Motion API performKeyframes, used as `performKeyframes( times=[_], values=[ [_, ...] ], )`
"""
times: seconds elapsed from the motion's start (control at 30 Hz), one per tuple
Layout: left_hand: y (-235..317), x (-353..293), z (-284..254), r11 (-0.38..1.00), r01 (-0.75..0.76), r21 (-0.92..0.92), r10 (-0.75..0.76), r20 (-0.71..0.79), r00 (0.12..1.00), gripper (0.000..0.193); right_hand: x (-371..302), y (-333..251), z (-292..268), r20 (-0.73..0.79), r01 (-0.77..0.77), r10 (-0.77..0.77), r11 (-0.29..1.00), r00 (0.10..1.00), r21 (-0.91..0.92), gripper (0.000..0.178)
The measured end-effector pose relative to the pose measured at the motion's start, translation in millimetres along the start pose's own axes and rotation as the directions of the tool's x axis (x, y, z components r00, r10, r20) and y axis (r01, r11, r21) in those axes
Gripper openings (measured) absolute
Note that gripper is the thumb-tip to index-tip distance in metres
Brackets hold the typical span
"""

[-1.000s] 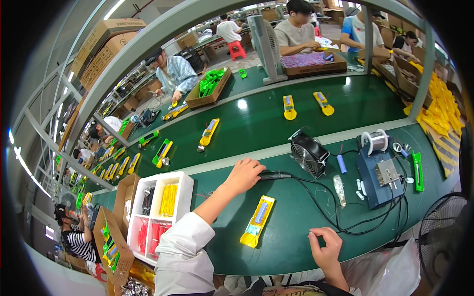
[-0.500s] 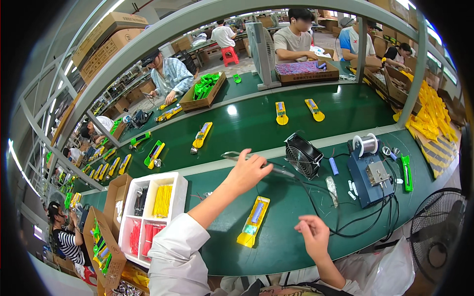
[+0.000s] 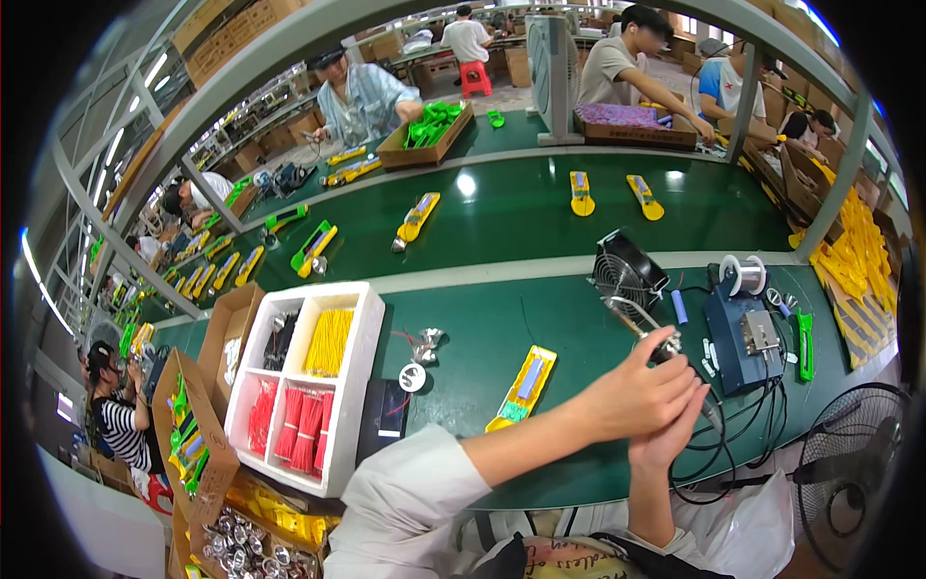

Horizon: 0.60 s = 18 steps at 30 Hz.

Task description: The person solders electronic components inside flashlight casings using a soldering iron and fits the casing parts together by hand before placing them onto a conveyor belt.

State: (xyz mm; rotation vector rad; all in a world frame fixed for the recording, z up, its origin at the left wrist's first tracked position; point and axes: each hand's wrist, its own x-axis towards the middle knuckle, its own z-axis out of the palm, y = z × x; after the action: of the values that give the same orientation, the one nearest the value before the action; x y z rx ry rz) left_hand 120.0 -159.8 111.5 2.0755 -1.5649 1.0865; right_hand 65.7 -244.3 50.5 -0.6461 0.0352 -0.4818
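My left hand (image 3: 627, 394) reaches across to the right and is closed round a soldering iron (image 3: 666, 349). Its curved metal end points up and left, in front of a small black fan (image 3: 625, 270). My right hand (image 3: 666, 429) is pressed against the left from below and closes on the handle too, its fingers partly hidden. A black cable (image 3: 728, 461) trails from the handle. Left of my hands, a yellow flashlight casing (image 3: 528, 378) with a lilac battery cell and a green board lies on the green bench, partly behind my left forearm.
At left stands a white foam tray (image 3: 363, 338) of black, yellow and red wires, with reflector cups (image 3: 424, 345) beside it. Beyond the fan sits a blue soldering station (image 3: 738, 338) with a solder spool (image 3: 743, 275). Casings lie on the belt (image 3: 511, 207); co-workers sit across it.
My left hand has moved right and nearer with the soldering iron. My right hand has come up to meet it and closed on the handle. The view has shifted, uncovering the reflector cups.
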Motion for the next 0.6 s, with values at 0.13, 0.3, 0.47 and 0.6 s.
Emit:
performKeyframes(
  times=[0.13, 0.3, 0.47, 0.6],
  values=[
    [53.9, 5.1, -12.5, 0.94, 0.286, -0.187, -0.319, -0.179, 0.931, 0.026, 23.2, -27.0, -34.5, 0.247, 0.035, -0.05, 0.997, 0.968, 0.061, 0.053],
    [90.7, -86.5, -50.9, 0.774, 0.566, -0.285, -0.586, 0.019, 0.81, 0.012, 29.3, -42.3, -39.5, -0.031, 0.05, -0.059, 0.97, 0.998, -0.237, 0.048],
    [61.5, -145.9, -65.4, 0.316, 0.948, 0.033, -0.948, -0.021, 0.316, 0.029, 31.8, -39.3, -72.2, -0.021, 0.05, -0.06, 0.946, 0.998, -0.319, 0.028],
    [57.2, -162.8, -41.1, 0.387, 0.912, -0.135, -0.918, 0.039, 0.395, 0.035, 26.6, -34.9, -86.3, -0.006, -0.022, 0.021, 0.95, 1.0, -0.312, 0.025]
  ],
)
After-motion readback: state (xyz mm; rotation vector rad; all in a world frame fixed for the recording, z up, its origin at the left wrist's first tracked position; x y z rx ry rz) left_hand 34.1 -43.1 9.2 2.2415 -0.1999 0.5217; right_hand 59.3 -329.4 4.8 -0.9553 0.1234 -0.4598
